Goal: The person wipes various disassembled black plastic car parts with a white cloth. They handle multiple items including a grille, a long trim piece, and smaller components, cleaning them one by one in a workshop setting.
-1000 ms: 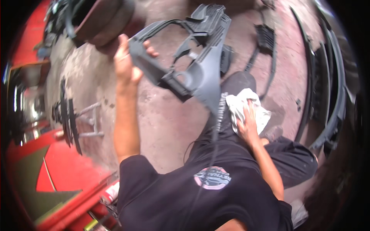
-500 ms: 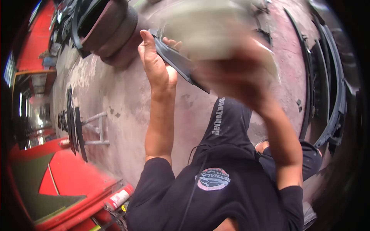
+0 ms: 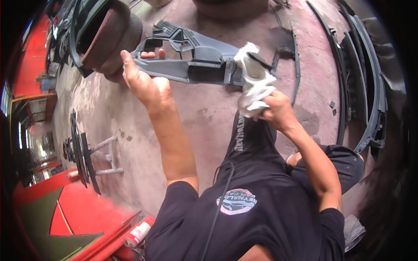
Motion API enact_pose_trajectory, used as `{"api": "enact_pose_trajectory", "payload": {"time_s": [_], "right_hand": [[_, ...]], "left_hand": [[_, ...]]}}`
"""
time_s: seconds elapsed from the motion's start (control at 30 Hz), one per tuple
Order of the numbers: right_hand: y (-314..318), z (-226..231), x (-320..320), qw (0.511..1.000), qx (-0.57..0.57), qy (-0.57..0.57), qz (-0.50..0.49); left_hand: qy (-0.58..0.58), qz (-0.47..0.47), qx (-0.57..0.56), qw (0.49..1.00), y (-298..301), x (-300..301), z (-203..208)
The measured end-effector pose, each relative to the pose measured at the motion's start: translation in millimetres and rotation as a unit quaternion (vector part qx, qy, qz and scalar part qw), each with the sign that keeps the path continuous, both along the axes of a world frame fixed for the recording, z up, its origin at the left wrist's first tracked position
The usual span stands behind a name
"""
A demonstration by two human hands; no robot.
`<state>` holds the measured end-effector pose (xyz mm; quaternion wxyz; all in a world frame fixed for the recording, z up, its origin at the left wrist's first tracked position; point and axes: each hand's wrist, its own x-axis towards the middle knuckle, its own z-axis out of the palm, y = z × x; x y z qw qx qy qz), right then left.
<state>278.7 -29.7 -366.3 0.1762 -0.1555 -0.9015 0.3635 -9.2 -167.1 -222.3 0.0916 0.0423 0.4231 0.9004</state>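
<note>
A long grey plastic car trim panel [image 3: 209, 54] with several cut-outs lies across my front, raised above the floor. My left hand [image 3: 146, 82] grips its left end, thumb up on the near side and fingertips showing through an opening. In my right hand [image 3: 278, 108] is a crumpled white cloth [image 3: 257, 89], bunched up against the panel's right end. The cloth covers that end, so I cannot tell whether the panel ends there or runs on beneath it.
Beyond the panel's left end stands a tyre-like round stack [image 3: 115, 39] with dark parts on it. Long black trim strips [image 3: 361, 82] line the right side. On the left are a metal stand [image 3: 106, 156], a red surface [image 3: 91, 204] and a red-and-white can [image 3: 141, 230].
The panel has swung to lie nearly level, its broad face now visible. My left hand has moved left. The large pale blur by my right hand has given way to the bunched cloth, lower down.
</note>
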Motion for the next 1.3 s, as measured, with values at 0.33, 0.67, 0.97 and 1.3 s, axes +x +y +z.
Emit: {"api": "enact_pose_trajectory", "payload": {"time_s": [0.33, 0.67, 0.97, 1.3], "right_hand": [[-47.3, 66.5, -108.4, 0.943, 0.148, 0.297, -0.018], [-21.1, -30.3, 57.5, 0.978, -0.206, 0.013, -0.015], [-44.7, -73.7, 78.0, 0.981, -0.12, -0.055, -0.143], [90.3, 4.6, 224.7, 0.932, -0.012, -0.168, -0.32]], "left_hand": [[-0.026, -0.008, -0.049, 0.998, 9.9, 11.7, -14.2], [0.028, -0.059, -0.078, 0.995, -69.6, -79.9, -90.2], [-0.147, -0.027, -0.104, 0.983, -224.6, -125.1, -384.5], [-0.402, 0.027, -0.447, 0.799, -276.7, -117.1, -441.4]]}}
